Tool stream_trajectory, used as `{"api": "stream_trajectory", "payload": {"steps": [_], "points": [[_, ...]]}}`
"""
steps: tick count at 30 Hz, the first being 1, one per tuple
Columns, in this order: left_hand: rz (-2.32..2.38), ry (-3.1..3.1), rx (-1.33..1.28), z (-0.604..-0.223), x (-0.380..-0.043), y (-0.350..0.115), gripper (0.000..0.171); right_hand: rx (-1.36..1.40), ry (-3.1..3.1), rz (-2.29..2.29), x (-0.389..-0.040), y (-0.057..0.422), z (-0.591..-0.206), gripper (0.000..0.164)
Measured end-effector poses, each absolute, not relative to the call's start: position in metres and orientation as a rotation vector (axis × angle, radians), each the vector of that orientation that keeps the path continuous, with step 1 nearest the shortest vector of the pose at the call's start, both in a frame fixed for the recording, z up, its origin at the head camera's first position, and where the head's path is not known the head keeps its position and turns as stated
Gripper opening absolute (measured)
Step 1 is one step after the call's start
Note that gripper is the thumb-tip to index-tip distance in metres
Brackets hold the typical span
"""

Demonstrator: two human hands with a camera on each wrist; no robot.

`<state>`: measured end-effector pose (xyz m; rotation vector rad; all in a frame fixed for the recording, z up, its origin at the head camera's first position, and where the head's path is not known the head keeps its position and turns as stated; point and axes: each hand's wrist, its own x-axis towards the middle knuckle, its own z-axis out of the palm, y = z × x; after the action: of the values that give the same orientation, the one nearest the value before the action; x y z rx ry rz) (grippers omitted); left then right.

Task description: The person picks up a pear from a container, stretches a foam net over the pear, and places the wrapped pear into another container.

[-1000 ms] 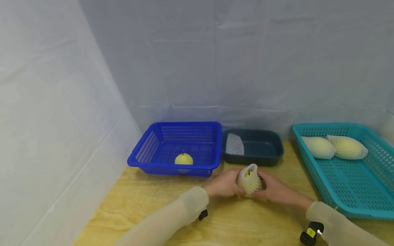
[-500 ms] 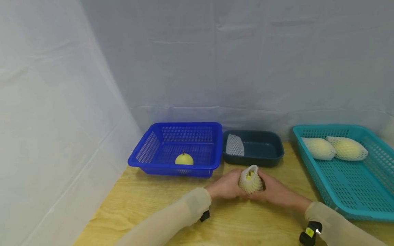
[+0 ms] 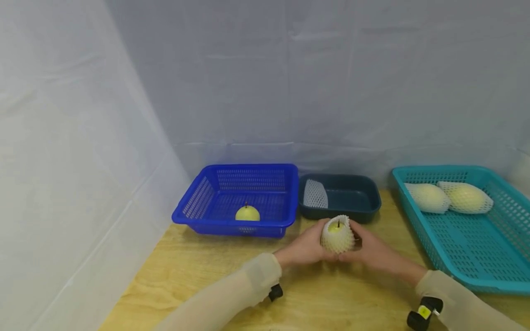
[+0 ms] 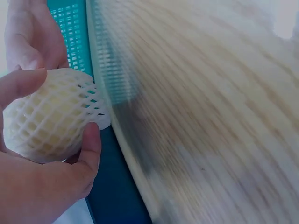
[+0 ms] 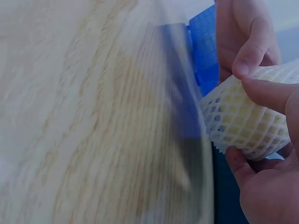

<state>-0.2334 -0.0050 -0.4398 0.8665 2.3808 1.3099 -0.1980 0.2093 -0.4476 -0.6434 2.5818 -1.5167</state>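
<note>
A pale yellow pear (image 3: 337, 228) in a white foam net sleeve (image 3: 338, 241) is held between both hands, stem up, in front of the dark tray. My left hand (image 3: 305, 245) grips it from the left; in the left wrist view, thumb and fingers curl round the netted fruit (image 4: 51, 116). My right hand (image 3: 370, 248) grips the opposite side, its fingers (image 5: 266, 93) on the mesh in the right wrist view. The sleeve's top rim stands open around the stem. The pear's underside is hidden by the hands and the net.
The blue basket (image 3: 232, 227) at left holds a bare yellow pear (image 3: 247, 214). A dark teal tray (image 3: 352, 214) beside it holds an empty foam net (image 3: 315, 194). At right, a turquoise basket (image 3: 426, 248) contains two netted fruits (image 3: 465, 198). All stand on a wooden table (image 3: 207, 266).
Both hands have raised the netted pear slightly, toward the dark tray, keeping their grip on it. The baskets, the tray and their contents stay as they were.
</note>
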Motion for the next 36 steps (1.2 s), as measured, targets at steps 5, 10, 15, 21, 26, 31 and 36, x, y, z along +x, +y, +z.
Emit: {"api": "stream_trajectory", "payload": {"steps": [5, 10, 15, 21, 26, 31, 36], "points": [[1.338, 2.369, 0.815, -0.435, -0.231, -0.004, 0.091, -0.648, 2.567, -1.516, -0.196, 0.211, -0.442, 0.089], [1.415, 2.305, 0.774, -0.433, -0.228, -0.007, 0.081, -0.654, 2.543, -1.543, -0.195, 0.211, -0.442, 0.085], [1.534, 2.197, 0.764, -0.435, -0.230, -0.008, 0.075, -0.607, 2.571, -1.492, -0.191, 0.212, -0.434, 0.079], [1.681, 2.023, 0.699, -0.429, -0.228, -0.008, 0.074, -0.587, 2.542, -1.505, -0.188, 0.213, -0.427, 0.078], [1.712, 1.963, 0.602, -0.424, -0.225, -0.011, 0.074, -0.579, 2.411, -1.589, -0.184, 0.211, -0.421, 0.079], [1.756, 1.936, 0.582, -0.422, -0.221, -0.015, 0.077, -0.508, 2.357, -1.655, -0.181, 0.206, -0.420, 0.079], [1.719, 2.085, 0.616, -0.420, -0.213, -0.015, 0.083, -0.460, 2.416, -1.684, -0.179, 0.202, -0.425, 0.075]]}}
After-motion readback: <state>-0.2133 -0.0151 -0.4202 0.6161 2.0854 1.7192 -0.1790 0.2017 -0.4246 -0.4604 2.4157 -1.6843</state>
